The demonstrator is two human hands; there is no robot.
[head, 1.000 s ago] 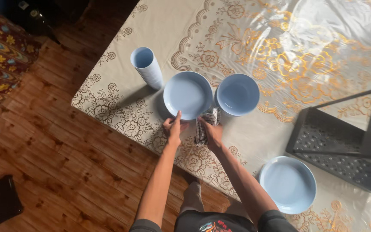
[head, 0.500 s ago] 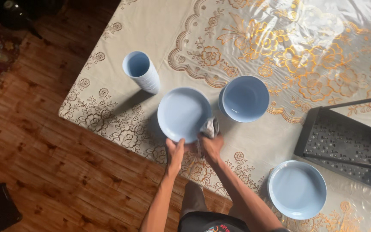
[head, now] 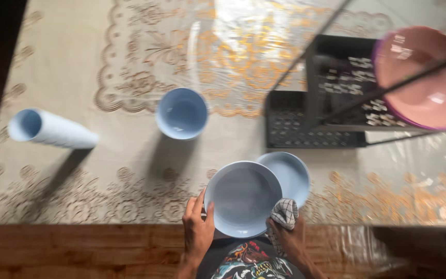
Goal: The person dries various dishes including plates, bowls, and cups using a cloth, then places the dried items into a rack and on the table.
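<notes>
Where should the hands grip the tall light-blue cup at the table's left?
Probably around the mid-wall of the tall light-blue cup, coming from the near table edge. It stands upright with its open mouth up, tapered walls exposed all round, and nothing crowding it.

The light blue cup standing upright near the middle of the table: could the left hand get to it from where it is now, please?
Probably yes. The left hand is at the rim of the plate, and only bare tablecloth lies between it and the cup; it would have to let go of the plate first.

Blue cup (head: 52, 132), blue bowl (head: 182, 112), black rack (head: 331, 98), pink basin (head: 423, 77) on tablecloth (head: 104, 62).
</notes>
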